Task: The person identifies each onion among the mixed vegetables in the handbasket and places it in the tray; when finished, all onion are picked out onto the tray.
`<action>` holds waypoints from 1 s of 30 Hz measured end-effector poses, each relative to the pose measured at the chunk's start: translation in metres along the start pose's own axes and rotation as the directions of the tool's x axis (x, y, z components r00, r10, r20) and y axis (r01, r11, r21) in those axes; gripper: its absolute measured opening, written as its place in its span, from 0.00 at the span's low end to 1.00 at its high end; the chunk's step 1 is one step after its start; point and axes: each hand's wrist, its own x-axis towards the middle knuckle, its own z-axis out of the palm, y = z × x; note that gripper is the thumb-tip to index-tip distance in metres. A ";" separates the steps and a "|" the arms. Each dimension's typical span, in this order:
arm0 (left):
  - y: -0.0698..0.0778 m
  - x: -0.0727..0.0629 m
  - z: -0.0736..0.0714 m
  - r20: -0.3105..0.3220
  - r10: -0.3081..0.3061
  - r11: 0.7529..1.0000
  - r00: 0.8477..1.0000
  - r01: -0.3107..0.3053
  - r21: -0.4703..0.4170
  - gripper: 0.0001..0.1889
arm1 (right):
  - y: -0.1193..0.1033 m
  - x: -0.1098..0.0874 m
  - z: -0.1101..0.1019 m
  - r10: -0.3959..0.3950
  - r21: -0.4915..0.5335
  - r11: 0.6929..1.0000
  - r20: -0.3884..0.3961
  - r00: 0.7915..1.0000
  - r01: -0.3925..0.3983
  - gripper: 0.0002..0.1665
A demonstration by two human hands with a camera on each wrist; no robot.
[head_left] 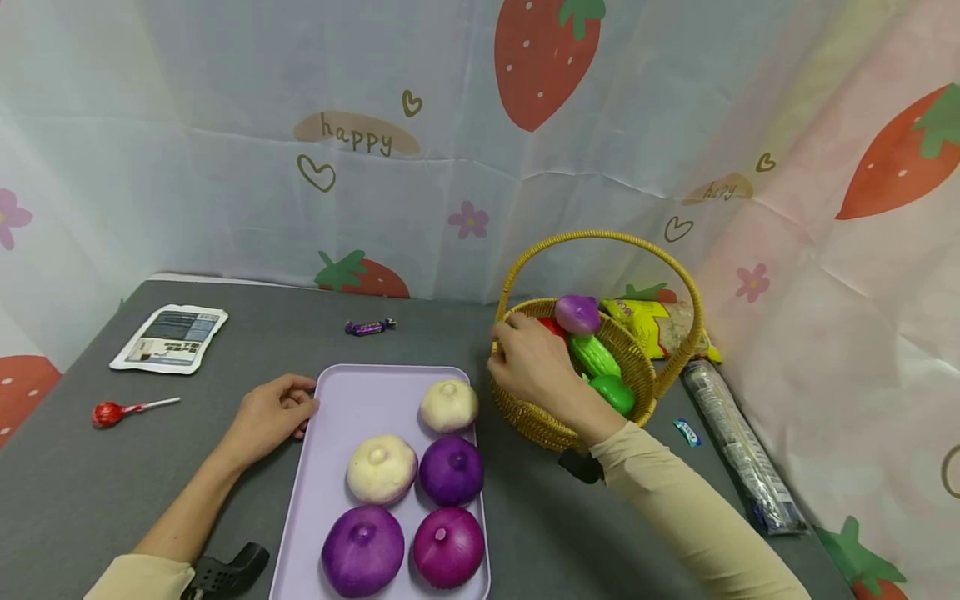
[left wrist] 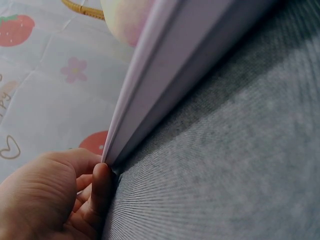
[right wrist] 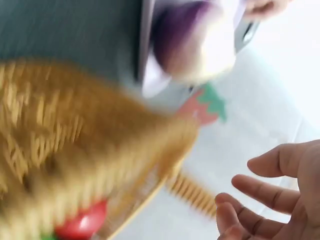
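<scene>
My left hand [head_left: 273, 417] pinches the left rim of a lilac tray [head_left: 360, 383]; in the left wrist view, thumb and forefinger meet at its edge. Two cream turnips [head_left: 382, 469] and several purple onion-like vegetables [head_left: 363, 550] lie on the tray. Over the near-left rim of a yellow woven basket [head_left: 540, 429] is my right hand [head_left: 531, 358]. Its fingers are spread and loosely bent in the right wrist view, close to the basket handle [right wrist: 192, 195], holding nothing. Inside the basket sit a purple vegetable [head_left: 577, 314], a ridged green vegetable [head_left: 595, 357], a smooth green one [head_left: 613, 393] and a partly hidden red one [right wrist: 82, 220].
A yellow snack bag [head_left: 648, 325] lies behind the basket, with a long silver package [head_left: 742, 446] and a small blue wrapper [head_left: 687, 432] to its right. At the left are a white pouch [head_left: 171, 337] and a red lollipop [head_left: 112, 413]. A purple-wrapped candy [head_left: 370, 327] lies behind the tray.
</scene>
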 end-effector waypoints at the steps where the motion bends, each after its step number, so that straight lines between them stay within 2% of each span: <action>1: 0.000 0.000 0.000 -0.002 -0.001 1.000 1.000 0.001 -0.001 0.16 | 0.007 0.003 -0.002 0.028 -0.015 0.999 -0.007 1.000 -0.028 0.09; 3: 0.000 0.000 -0.001 -0.004 -0.003 1.000 1.000 0.003 -0.004 0.16 | 0.023 0.010 -0.007 0.081 -0.037 0.996 -0.011 0.997 -0.081 0.11; 6: -0.001 0.001 -0.001 -0.002 -0.004 1.000 1.000 0.004 -0.008 0.16 | 0.050 0.019 -0.011 0.179 -0.055 0.983 0.050 0.983 -0.176 0.17; 8: -0.002 0.001 -0.001 0.003 -0.004 1.000 1.000 0.004 -0.012 0.16 | 0.067 0.024 -0.014 0.240 -0.057 0.970 0.111 0.964 -0.235 0.24; 11: -0.003 0.001 0.000 0.007 -0.004 1.000 1.000 0.004 -0.016 0.16 | 0.088 0.029 -0.016 0.314 -0.074 0.949 0.222 0.923 -0.305 0.32; 16: -0.003 0.002 0.000 0.003 -0.004 1.000 1.000 0.004 -0.017 0.16 | 0.106 0.033 -0.016 0.356 -0.090 0.933 0.360 0.862 -0.348 0.38; 22: -0.002 0.001 0.000 0.004 0.000 1.000 1.000 0.000 -0.017 0.16 | 0.111 0.032 -0.012 0.357 -0.128 0.933 0.455 0.816 -0.336 0.37; 25: -0.002 0.001 0.000 0.002 -0.001 1.000 1.000 0.001 -0.005 0.16 | 0.111 0.030 -0.009 0.346 -0.140 0.938 0.464 0.815 -0.318 0.35; 30: -0.003 0.000 0.000 -0.001 -0.004 1.000 1.000 0.004 0.005 0.16 | 0.111 0.026 -0.005 0.316 -0.093 0.948 0.409 0.856 -0.305 0.28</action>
